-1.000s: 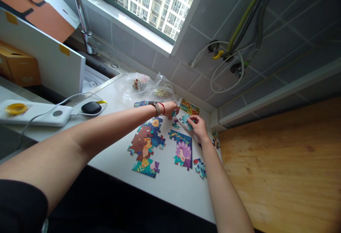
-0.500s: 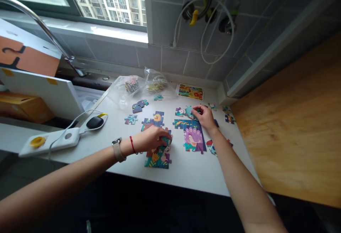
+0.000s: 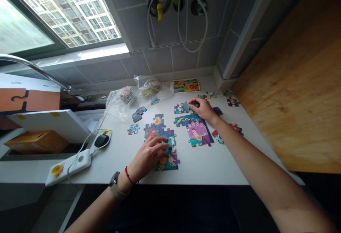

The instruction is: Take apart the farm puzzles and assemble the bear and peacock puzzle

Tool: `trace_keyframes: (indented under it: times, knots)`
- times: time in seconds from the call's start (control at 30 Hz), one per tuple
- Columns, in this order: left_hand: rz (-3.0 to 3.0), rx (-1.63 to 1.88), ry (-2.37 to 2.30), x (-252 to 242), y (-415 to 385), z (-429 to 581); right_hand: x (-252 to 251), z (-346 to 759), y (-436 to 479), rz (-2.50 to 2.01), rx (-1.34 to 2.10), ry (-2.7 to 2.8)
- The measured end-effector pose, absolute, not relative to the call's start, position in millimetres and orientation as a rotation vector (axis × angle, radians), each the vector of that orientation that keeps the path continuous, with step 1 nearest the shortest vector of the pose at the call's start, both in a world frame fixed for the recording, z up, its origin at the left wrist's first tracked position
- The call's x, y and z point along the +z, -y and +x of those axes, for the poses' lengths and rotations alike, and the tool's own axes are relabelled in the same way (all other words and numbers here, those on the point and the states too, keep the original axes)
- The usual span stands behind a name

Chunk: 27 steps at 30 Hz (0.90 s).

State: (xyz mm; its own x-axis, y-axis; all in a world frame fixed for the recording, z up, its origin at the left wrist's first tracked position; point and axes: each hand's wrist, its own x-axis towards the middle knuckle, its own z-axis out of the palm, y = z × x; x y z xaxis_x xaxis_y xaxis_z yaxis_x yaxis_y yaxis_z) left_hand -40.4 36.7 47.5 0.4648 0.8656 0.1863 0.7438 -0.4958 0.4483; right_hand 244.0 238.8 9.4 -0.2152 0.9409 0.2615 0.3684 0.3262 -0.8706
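Teal jigsaw piece (image 3: 185, 107) sits in the narrow pinch of the right hand (image 3: 204, 109), fingers and thumb closed over it, against a small cluster of joined pieces (image 3: 179, 109) just left of that hand. Directly below the right hand lies a peacock section (image 3: 197, 130) of purple and blue pieces. Left of that section, the left hand (image 3: 149, 153) rests with curled, slightly spread fingers on a larger assembled section (image 3: 160, 130); whether it grips a piece, I cannot tell. A watch (image 3: 114, 183) and a red string (image 3: 129, 176) circle its wrist. Farther left of the left hand are loose pieces (image 3: 133, 129) and a joined pair (image 3: 138, 114). Right of the right hand, more pieces (image 3: 226, 132) lie scattered near the worktop's (image 3: 207, 171) far corner. Beyond both hands are a printed picture card (image 3: 185, 85) and two clear plastic bags (image 3: 148, 86) holding pieces. Left of the left hand, a black earbud case (image 3: 101, 140) lies beside a white power bank (image 3: 77, 163). Right of the worktop, past the right hand, runs a wooden board (image 3: 287, 84).
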Motion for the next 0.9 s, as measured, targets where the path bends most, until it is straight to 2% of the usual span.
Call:
trace_keyframes:
  times: [0.9]
  knots:
    - [2.694,0.540,-1.360,39,-20,-41,20,247,-239,-1.155,0.922,1.681]
